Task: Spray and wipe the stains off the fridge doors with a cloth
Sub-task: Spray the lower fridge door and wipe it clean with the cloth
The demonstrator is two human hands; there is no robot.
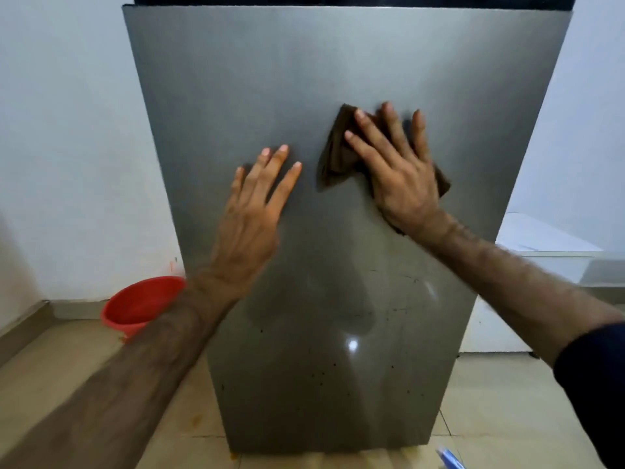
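My right hand (402, 177) had flat fingers pressing the brown cloth (338, 154) on the fridge door (304, 79); left hand (257, 211) braced open beside it. Dark specks (324, 370) sat well below, nearer neither hand.

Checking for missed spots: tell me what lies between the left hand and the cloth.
Head view: only bare grey fridge door between the left hand and the brown cloth pressed under the right hand.

Both arms reaching forward, left hand (252, 211) flat with fingers straight and slightly spread, right hand (397, 167) higher, fingers splayed and pressing down, right forearm bare up to a dark sleeve (595, 384) at the elbow
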